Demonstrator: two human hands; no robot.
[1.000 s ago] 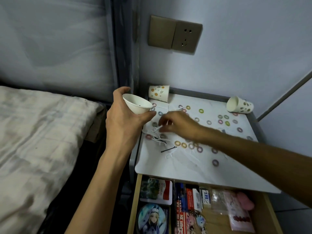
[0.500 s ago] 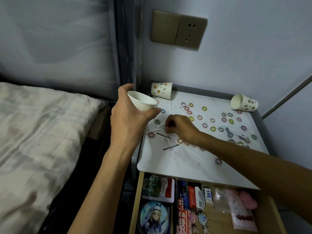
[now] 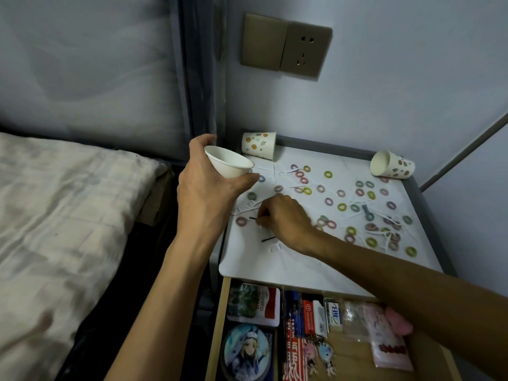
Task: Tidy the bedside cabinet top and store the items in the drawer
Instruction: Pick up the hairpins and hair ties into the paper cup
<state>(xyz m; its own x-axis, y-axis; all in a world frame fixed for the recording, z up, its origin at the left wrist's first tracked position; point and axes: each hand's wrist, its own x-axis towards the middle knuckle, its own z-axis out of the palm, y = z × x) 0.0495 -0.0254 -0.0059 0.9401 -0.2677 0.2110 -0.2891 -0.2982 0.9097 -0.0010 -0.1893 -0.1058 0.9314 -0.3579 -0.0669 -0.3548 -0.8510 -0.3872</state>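
My left hand (image 3: 209, 193) grips a white paper cup (image 3: 229, 164), tilted, above the left edge of the white cabinet top (image 3: 275, 266). My right hand (image 3: 283, 218) rests on the cabinet top with its fingertips pinching one end of a black hairpin (image 3: 253, 218). A second black hairpin (image 3: 268, 239) lies just in front of that hand. Several small coloured hair rings (image 3: 342, 207) and white floss picks (image 3: 248, 207) are scattered over the top. Below, the drawer (image 3: 218, 320) stands open.
Two patterned paper cups lie on their sides at the back, one at the left (image 3: 258, 145) and one at the right (image 3: 391, 166). The drawer holds cards, a round badge (image 3: 246, 351), keychains and packets. A bed (image 3: 63, 215) is at the left, a wall socket (image 3: 286, 46) above.
My right hand slid toward the front left of the cabinet top and closed its fingertips on a black hairpin. The cup in my left hand stayed about where it was.
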